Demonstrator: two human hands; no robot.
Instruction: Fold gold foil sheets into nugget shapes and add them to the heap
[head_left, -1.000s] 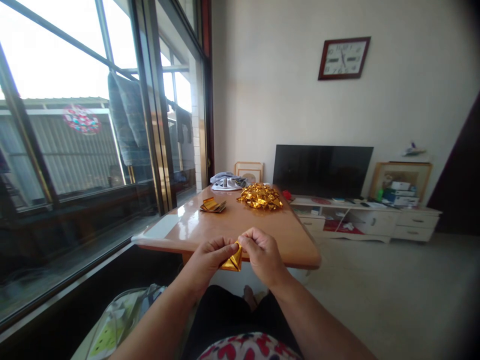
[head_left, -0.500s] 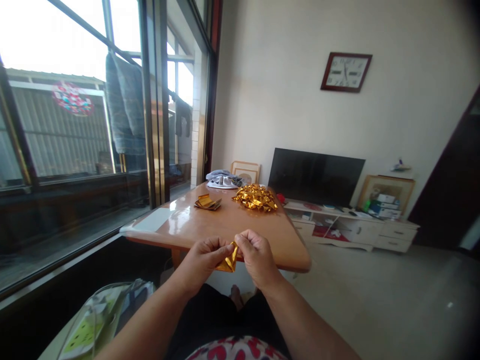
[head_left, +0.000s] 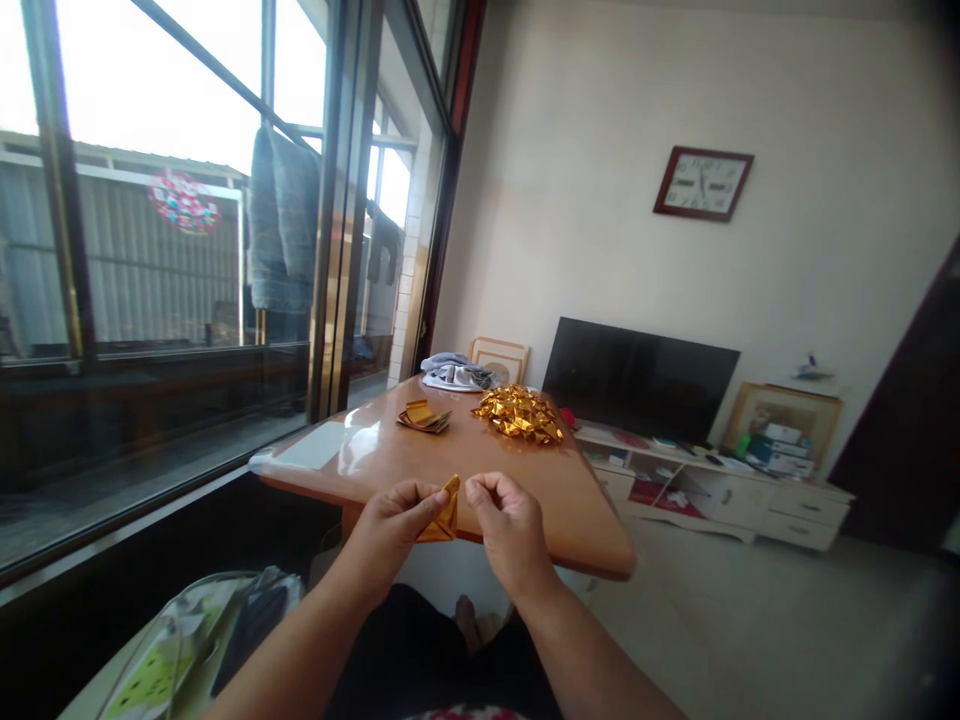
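Just over the table's near edge, my left hand pinches a folded piece of gold foil paper between thumb and fingers, one pointed corner sticking up. My right hand is close by on the right, thumb and fingertips pressed together, with a small gap between it and the foil. I see nothing between its fingertips. Further back on the table lies a heap of folded gold foil pieces. To its left is a small stack of flat gold foil sheets.
The brown glossy table stretches away from me. Clothes lie at its far end. A bag with green print is at lower left, beside the window. A television stands on a white cabinet behind the table.
My right hand has come off the foil piece, which both hands were touching before. The left hand keeps hold of it, slightly further left. The view has tilted up a little.
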